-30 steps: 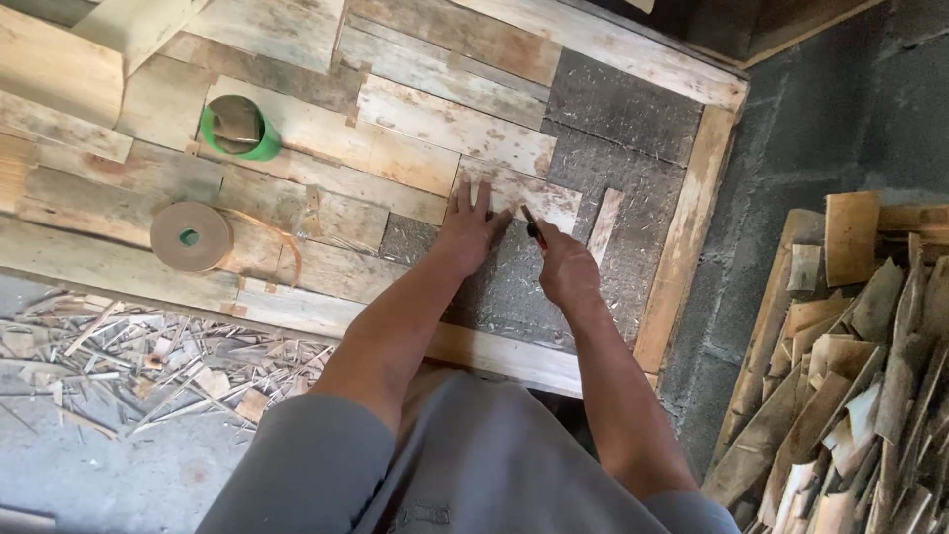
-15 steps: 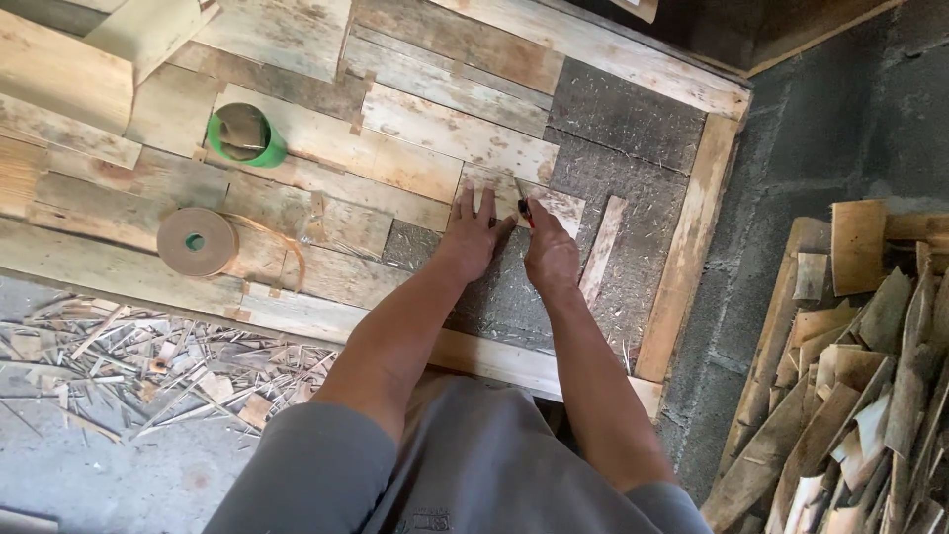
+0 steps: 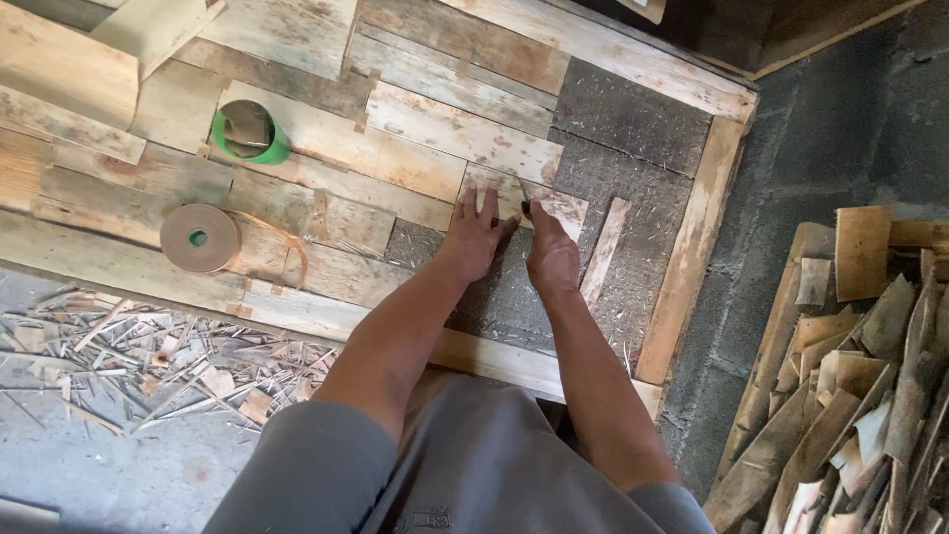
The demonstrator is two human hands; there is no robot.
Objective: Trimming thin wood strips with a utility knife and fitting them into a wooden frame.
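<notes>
Our right grip [image 3: 552, 255] pinches a small dark tool [image 3: 524, 206] on the pale wood piece [image 3: 529, 203], left grip [image 3: 473, 237] spread flat beside it.

Right hand [image 3: 552, 259] — closer beside left hand [image 3: 476, 237]

We see our left hand [image 3: 474, 237] pressed flat, fingers spread, on a short pale weathered wooden board piece [image 3: 534, 198] lying on the dark grey fibrous panel [image 3: 633, 119], while our right hand [image 3: 552, 255] just beside it grips a small dark-tipped tool [image 3: 525, 206] against that piece, a green tape roll [image 3: 249, 133] and a brown paper tape roll [image 3: 200, 238] lying well apart.
</notes>
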